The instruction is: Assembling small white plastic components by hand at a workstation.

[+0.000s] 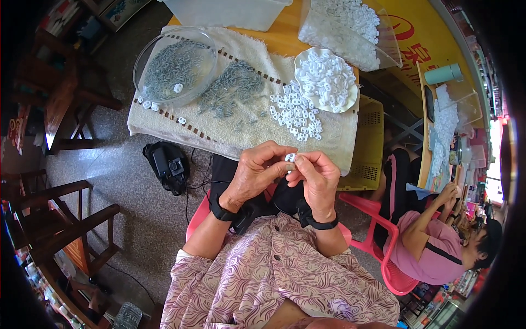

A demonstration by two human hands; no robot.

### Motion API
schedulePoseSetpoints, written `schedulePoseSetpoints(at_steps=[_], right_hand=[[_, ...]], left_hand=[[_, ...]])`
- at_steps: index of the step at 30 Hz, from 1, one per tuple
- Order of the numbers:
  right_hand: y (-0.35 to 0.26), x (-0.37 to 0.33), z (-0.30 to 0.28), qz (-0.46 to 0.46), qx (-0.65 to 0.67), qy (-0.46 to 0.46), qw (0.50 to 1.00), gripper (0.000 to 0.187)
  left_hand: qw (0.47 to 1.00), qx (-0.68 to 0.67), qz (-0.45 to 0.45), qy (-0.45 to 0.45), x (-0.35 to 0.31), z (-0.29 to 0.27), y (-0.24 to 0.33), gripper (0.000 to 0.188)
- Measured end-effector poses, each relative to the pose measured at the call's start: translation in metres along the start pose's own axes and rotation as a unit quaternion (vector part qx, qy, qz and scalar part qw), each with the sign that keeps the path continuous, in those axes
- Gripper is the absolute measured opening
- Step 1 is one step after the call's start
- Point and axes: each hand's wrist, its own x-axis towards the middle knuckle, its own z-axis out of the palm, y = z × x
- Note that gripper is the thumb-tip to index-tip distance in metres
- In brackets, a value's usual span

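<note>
A wooden worktop (284, 41) lies at the far side, largely covered by a cream towel (341, 131) with brown dashes. A yellow crate (362, 156) stands below its right end. At the far edge are a whitish plastic tub (224, 13) and, farther right, a clear container (390, 44) of white pieces. A round clear dish (205, 82) on the left of the towel holds grey pins; a scalloped white plate (354, 93) on the right is piled with more white pieces. The left hand (260, 167) and right hand (318, 178) meet just off the towel's near edge. Beyond them lie a loose heap of grey pins (233, 85) beside the dish and scattered white pieces (296, 112) beside the plate. Smallest is one white piece (290, 157), pinched between the fingertips of both hands.
</note>
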Motion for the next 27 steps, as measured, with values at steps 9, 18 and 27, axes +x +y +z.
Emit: schedulePoseSetpoints(at_steps=[9, 18, 27], right_hand=[[0.011, 0.005, -0.007, 0.015, 0.084, -0.036, 0.996, 0.008], [0.013, 0.005, -0.008, 0.015, 0.093, -0.054, 0.994, 0.007], [0.016, 0.007, -0.012, 0.021, 0.123, -0.074, 0.989, 0.007]], left_hand=[[0.996, -0.064, -0.063, -0.008, -0.002, -0.002, -0.002, 0.025], [0.997, -0.068, -0.034, 0.003, -0.002, 0.0, 0.0, 0.024], [1.0, 0.003, 0.002, -0.02, 0.0, -0.005, 0.006, 0.024]])
